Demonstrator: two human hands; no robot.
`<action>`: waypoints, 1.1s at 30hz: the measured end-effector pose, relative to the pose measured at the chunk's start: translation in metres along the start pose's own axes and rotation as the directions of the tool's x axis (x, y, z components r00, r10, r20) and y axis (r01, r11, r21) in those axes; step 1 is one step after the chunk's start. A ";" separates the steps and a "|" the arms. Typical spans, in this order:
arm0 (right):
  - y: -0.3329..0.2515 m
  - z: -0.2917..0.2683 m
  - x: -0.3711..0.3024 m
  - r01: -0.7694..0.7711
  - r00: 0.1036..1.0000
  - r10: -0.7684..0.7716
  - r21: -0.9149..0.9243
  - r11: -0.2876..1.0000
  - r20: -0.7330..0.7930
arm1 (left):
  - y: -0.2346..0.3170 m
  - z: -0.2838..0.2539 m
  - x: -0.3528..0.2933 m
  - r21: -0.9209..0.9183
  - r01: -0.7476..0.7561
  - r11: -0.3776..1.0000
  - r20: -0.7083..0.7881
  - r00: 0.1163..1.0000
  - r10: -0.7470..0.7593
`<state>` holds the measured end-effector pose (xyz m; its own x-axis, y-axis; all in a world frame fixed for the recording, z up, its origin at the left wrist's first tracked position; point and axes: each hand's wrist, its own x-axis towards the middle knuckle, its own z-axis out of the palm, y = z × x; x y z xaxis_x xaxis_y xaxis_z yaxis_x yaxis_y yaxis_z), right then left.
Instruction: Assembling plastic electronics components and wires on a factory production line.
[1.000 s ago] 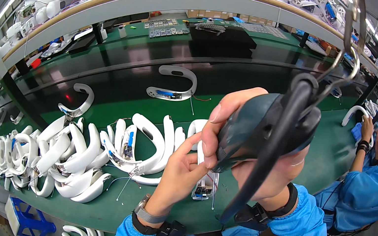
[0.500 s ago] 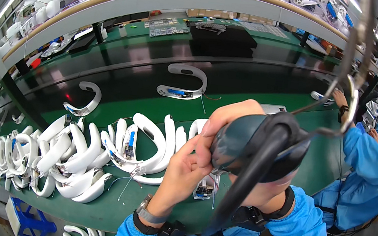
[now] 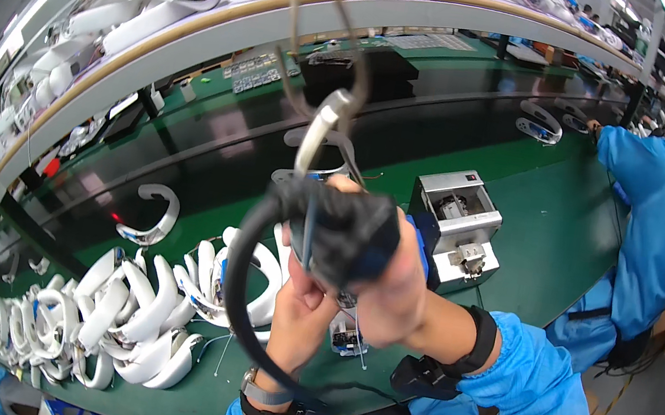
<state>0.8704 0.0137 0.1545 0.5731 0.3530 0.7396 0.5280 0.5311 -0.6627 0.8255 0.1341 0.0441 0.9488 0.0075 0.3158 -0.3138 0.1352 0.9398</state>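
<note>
A black corded electric screwdriver (image 3: 344, 240) hangs close to the camera from a metal hook (image 3: 321, 131), its thick cable looping down to the left. My right hand (image 3: 396, 302) is wrapped round its body. Just left of that, my left hand (image 3: 302, 312) has its fingers curled together at the tool's lower end; what they pinch is hidden. Beneath my hands a small part with a circuit board (image 3: 348, 336) lies on the green bench. White curved neckband-shaped housings (image 3: 135, 306) are heaped to the left of my left hand.
A metal box-shaped machine (image 3: 458, 220) stands right of my hands. Single white housings (image 3: 155, 217) lie on the dark strip (image 3: 223, 150) across the bench. Overhead runs a shelf edge (image 3: 252, 5) with more housings. A co-worker in blue (image 3: 659, 201) works at the far right.
The screwdriver and both hands have shifted left, and the tool has turned. The metal machine, mostly hidden before, now shows. The view has swung, and the co-worker appears turned away.
</note>
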 end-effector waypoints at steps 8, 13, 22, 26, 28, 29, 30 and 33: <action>0.006 -0.076 -0.012 -0.156 0.974 0.146 -0.048 0.987 -0.171 | 0.008 0.012 -0.004 -0.159 0.189 0.969 -0.063 0.977 -0.202; 0.019 -0.092 -0.058 0.065 0.954 -0.268 -0.779 0.623 -0.135 | 0.000 0.002 -0.002 -0.180 0.200 0.963 -0.048 0.976 -0.212; 0.065 -0.114 -0.217 -0.285 0.842 0.529 -0.920 0.270 -0.106 | -0.002 0.011 -0.008 -0.066 0.213 0.975 -0.058 0.974 -0.217; 0.069 -0.116 -0.213 -0.203 0.835 0.549 -0.934 0.294 -0.009 | -0.001 0.016 -0.009 -0.022 0.178 0.984 -0.088 0.980 -0.179; 0.071 -0.116 -0.212 -0.177 0.811 0.584 -0.939 0.294 0.030 | -0.001 0.018 -0.009 -0.015 0.189 0.982 -0.095 0.977 -0.189; 0.072 -0.117 -0.211 -0.132 0.797 0.601 -0.955 0.264 0.056 | -0.002 0.019 -0.008 -0.015 0.196 0.980 -0.103 0.975 -0.196; 0.074 -0.119 -0.210 -0.087 0.782 0.619 -0.968 0.234 0.079 | -0.005 0.016 -0.007 -0.016 0.205 0.979 -0.088 0.975 -0.205; 0.080 -0.119 -0.207 0.005 0.787 0.608 -0.987 0.163 0.105 | 0.002 0.022 -0.006 -0.032 0.227 0.973 -0.085 0.970 -0.229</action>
<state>0.8682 -0.1090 -0.0657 0.7066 0.6814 0.1911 0.7073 -0.6715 -0.2209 0.8187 0.1124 0.0471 0.9950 0.0605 0.0796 -0.0887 0.1649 0.9823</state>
